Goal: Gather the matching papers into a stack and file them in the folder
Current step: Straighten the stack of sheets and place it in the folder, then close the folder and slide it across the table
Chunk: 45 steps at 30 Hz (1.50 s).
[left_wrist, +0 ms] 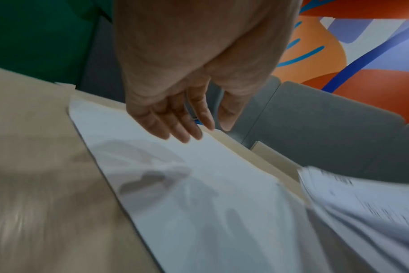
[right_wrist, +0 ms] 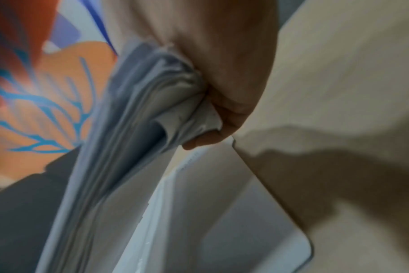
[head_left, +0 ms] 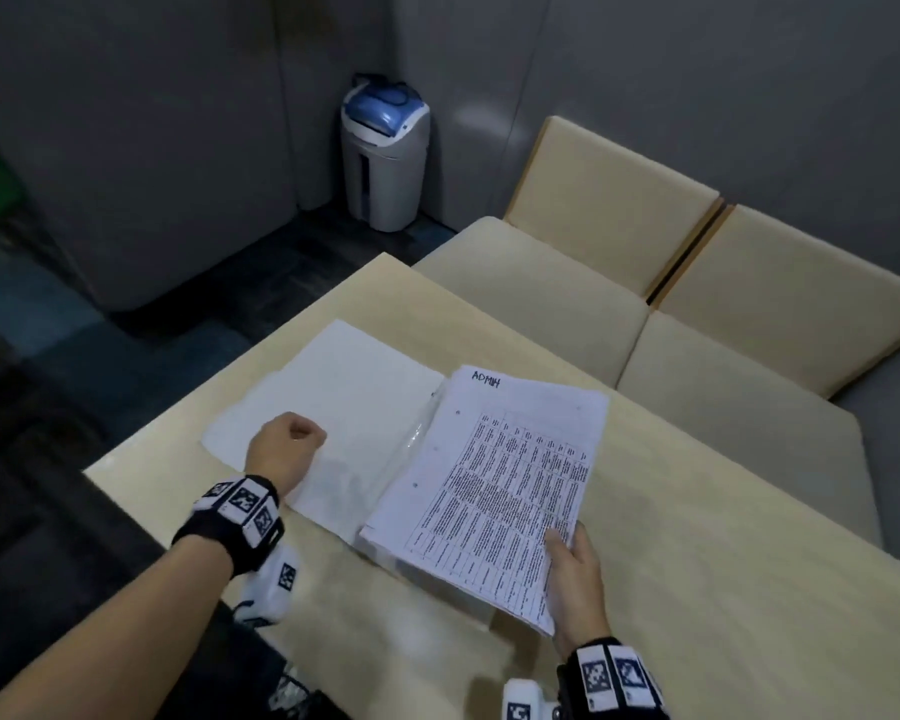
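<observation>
At frame centre, the right hand (head_left: 575, 579) is gripping the stack (head_left: 500, 485) over the folder (head_left: 333, 407), seemingly to file it, while the left hand (head_left: 287, 444), fingers straight, is hovering over the cover, perhaps touching.

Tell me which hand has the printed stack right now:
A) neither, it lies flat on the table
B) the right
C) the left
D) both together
B: the right hand grips the paper stack at its near corner, lifted over the open folder, while the left hand hovers above the folder, holding nothing.
</observation>
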Available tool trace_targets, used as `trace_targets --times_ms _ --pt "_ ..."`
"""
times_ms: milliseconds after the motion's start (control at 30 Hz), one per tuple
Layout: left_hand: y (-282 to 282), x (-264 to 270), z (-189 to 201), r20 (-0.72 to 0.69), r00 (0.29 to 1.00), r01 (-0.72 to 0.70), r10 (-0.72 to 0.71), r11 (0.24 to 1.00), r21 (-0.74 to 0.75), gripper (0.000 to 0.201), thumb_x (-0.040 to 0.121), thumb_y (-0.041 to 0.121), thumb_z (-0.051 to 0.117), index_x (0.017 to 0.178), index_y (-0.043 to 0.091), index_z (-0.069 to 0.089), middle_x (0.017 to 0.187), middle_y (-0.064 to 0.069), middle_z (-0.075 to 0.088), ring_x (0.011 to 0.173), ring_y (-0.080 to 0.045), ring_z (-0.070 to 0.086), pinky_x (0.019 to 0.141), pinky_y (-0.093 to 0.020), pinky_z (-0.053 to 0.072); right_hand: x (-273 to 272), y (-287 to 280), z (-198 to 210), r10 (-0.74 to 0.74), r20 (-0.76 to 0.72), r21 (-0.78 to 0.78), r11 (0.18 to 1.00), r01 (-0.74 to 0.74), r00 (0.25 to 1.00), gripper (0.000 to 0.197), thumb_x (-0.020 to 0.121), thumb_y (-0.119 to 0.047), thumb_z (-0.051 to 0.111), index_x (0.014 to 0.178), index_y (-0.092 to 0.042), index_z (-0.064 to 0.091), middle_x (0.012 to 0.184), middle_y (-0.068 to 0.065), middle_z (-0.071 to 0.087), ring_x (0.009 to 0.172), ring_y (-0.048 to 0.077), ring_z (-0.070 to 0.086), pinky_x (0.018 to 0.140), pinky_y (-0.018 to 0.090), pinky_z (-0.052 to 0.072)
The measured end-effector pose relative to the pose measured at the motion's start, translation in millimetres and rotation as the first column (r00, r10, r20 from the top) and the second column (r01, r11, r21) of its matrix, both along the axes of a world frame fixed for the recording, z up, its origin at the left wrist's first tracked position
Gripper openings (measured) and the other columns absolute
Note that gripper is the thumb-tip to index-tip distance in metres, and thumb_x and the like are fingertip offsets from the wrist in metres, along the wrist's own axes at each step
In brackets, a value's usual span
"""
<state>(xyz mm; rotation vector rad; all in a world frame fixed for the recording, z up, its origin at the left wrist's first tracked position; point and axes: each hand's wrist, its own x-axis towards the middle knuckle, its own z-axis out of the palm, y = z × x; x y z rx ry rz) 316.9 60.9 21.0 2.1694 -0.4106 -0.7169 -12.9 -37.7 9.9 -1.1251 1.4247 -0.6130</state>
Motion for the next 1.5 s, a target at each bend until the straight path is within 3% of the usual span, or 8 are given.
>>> trace_targets --times_ms 333,566,700,800,1000,1266,1366,1500 --pt "-13 113 -22 0.18 0.939 0.165 -0.293 0.843 0.512 0.086 0.067 0.04 0.082 0.132 0.001 0.043 0.135 -0.02 0.042 0.124 -0.04 0.045 0.097 -0.052 0.046 56 -4 -20 -0.063 -0.44 0.035 0.996 0.087 0.896 0.037 0.094 0.006 0.039 0.125 0.004 0.059 0.105 0.01 0.057 0.09 0.025 0.05 0.078 0.028 0.038" --pt "-24 130 16 -0.104 0.908 0.419 -0.406 0.877 0.236 0.027 0.082 0.03 0.073 0.096 0.007 0.072 0.103 -0.014 0.074 0.079 -0.026 0.068 0.069 -0.033 0.053 56 -15 -47 0.0 -0.492 0.126 0.99 0.071 0.87 0.039 0.091 -0.003 0.043 0.126 0.005 0.059 0.127 0.026 0.058 0.109 0.038 0.059 0.099 0.041 0.048" --pt "-11 119 69 -0.505 0.668 0.498 -0.546 0.833 -0.242 0.083 0.067 0.083 0.05 0.1 0.013 0.078 0.111 0.002 0.076 0.106 -0.009 0.068 0.095 -0.037 0.042 57 -14 -40 -0.087 -0.481 0.079 0.987 0.142 0.872 0.035 0.093 -0.003 0.049 0.127 0.004 0.05 0.117 0.021 0.062 0.096 0.035 0.063 0.076 0.035 0.052" --pt "-8 89 62 -0.717 0.525 0.251 -0.459 0.888 -0.385 0.075 0.075 0.074 0.048 0.096 0.007 0.076 0.114 -0.02 0.071 0.101 -0.021 0.068 0.091 -0.042 0.046 58 -12 -32 -0.124 -0.481 0.039 0.986 0.162 0.868 0.037 0.093 -0.003 0.053 0.129 -0.002 0.045 0.11 0.016 0.063 0.087 0.03 0.062 0.066 0.029 0.043" --pt "-34 0 30 -0.278 0.729 0.581 -0.625 0.78 -0.232 0.036 0.092 0.062 0.04 0.125 0.05 0.045 0.142 0.008 0.05 0.131 -0.011 0.045 0.115 -0.033 0.028 53 -13 -15 -0.149 -0.451 0.045 0.981 0.189 0.88 0.032 0.093 -0.02 0.062 0.119 -0.002 0.064 0.102 0.013 0.067 0.085 0.025 0.058 0.076 0.026 0.04" --pt "-58 -60 -69 0.244 0.241 0.786 -0.94 0.336 0.519 0.098 0.064 0.083 -0.014 0.151 0.037 -0.013 0.155 0.004 -0.032 0.134 -0.019 -0.049 0.121 -0.049 0.001 12 -20 -46 -0.224 -0.197 0.362 0.888 0.284 0.954 0.089 0.064 -0.089 0.047 0.101 -0.015 0.08 0.106 0.002 0.079 0.102 0.023 0.072 0.1 0.042 0.051" --pt "-60 -71 -60 0.226 0.324 0.758 -0.919 0.395 0.518 0.091 0.082 0.078 0.022 0.154 0.031 -0.006 0.164 0.0 -0.017 0.15 -0.028 -0.015 0.119 -0.046 0.017 24 -14 -13 -0.115 -0.153 0.361 0.918 0.164 0.981 0.052 0.086 -0.053 0.062 0.112 -0.01 0.074 0.11 0.006 0.077 0.105 0.026 0.072 0.103 0.046 0.051" --pt "-71 -74 -49 0.081 0.842 0.526 -0.533 0.845 0.094 0.08 0.076 0.027 0.075 0.142 0.005 0.037 0.139 -0.016 0.043 0.125 -0.034 0.049 0.102 -0.041 0.045 35 -11 -13 0.015 -0.172 0.261 0.965 0.031 0.985 0.059 0.072 -0.035 0.064 0.127 -0.012 0.063 0.122 0.007 0.071 0.108 0.027 0.068 0.101 0.045 0.052"
